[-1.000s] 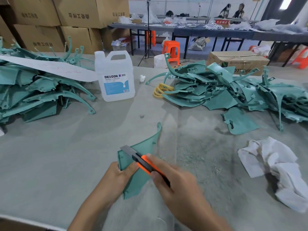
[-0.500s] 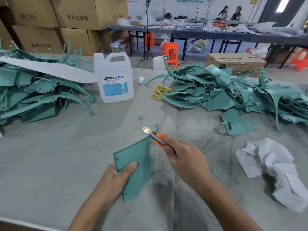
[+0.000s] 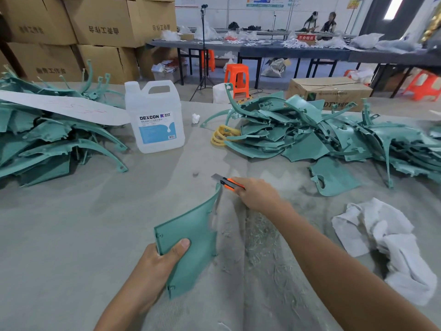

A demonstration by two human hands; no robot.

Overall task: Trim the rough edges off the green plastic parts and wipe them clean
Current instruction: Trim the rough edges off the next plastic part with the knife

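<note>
A: Hands first. The left hand (image 3: 155,266) grips the near corner of the green part (image 3: 191,235), thumb on top. The part stands tilted on the table (image 3: 71,223), its long curved edge running away from the body.

B: And the other?

A: The right hand (image 3: 257,197) is closed round the orange utility knife (image 3: 228,181), blade out, just beside the part's far tip. Contact unclear.

B: So trimming, not wiping. How to do it well?

A: My read: shallow blade angle, strokes away from the gripping thumb, light passes that shave the flash without digging in. Pin the part firmly (it looks thin, likely to flex).

B: Surroundings?

A: Green shavings (image 3: 257,235) on the table right of the part. White rag (image 3: 386,247) well to the right, in neither hand. DEXCON jug (image 3: 155,118) at the far side. Two heaps of green parts, the left pile (image 3: 47,144) and the right pile (image 3: 310,134). Cannot tell which is finished.
</note>
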